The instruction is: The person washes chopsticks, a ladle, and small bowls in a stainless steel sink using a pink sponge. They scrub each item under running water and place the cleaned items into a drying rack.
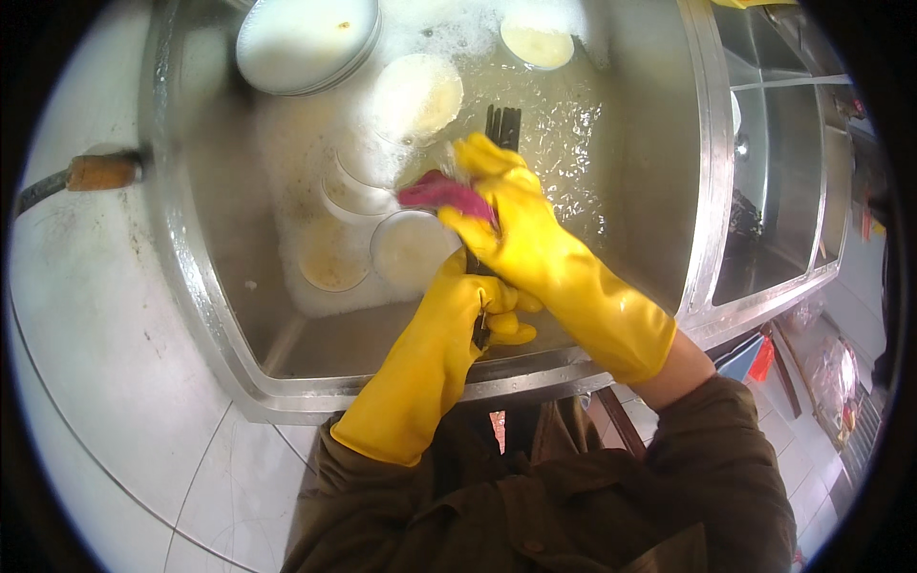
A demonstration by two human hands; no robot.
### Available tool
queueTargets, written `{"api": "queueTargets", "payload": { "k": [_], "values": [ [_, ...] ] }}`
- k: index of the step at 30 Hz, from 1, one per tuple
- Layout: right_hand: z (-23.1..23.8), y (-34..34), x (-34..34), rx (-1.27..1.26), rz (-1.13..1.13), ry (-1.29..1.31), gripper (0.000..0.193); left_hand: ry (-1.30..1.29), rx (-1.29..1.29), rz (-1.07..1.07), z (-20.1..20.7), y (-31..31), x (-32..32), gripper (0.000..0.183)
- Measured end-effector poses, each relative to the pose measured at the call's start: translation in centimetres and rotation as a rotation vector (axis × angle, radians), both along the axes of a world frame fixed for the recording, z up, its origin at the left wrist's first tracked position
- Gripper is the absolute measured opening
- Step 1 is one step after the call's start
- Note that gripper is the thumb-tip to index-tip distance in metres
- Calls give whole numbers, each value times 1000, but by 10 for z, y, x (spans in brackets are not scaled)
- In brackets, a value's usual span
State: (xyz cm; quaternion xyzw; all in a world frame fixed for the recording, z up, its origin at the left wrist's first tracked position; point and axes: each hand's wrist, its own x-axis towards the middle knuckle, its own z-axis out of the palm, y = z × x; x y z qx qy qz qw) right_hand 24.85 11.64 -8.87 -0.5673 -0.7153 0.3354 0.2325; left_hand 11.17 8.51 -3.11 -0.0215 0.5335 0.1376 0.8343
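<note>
Both hands wear yellow rubber gloves and meet above the sink's soapy water. My left hand [482, 301] is closed around the lower part of a bundle of dark chopsticks [503, 124]. Farther up the bundle, my right hand [511, 196] grips a wet pink cloth [447, 195] against the sticks; its palm side is hidden. The chopsticks' far tips stick out past the right glove. Just left of my hands, a pale round dish [413, 250] lies in the water.
The metal sink [181, 258] holds a stack of white plates [306, 43] at the far left. A round dish [417, 95] and a small bowl [537, 44] sit in the suds. A second basin [778, 181] adjoins on the right. Left, a hose [100, 173] lies on white tiles.
</note>
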Motion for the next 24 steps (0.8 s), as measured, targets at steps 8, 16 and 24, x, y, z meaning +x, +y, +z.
{"api": "queueTargets", "payload": {
  "k": [8, 16, 24],
  "values": [
    [-86, 77, 68, 54, -330, -370, 44, -54, 66, -185, 16, 3, -6, 56],
    [-97, 47, 108, -361, -312, -567, 53, -61, 10, 121, 0, -3, 0, 49],
    [42, -14, 44, -287, -40, 331, 21, -118, -6, 322, -39, -14, 7, 51]
  ]
}}
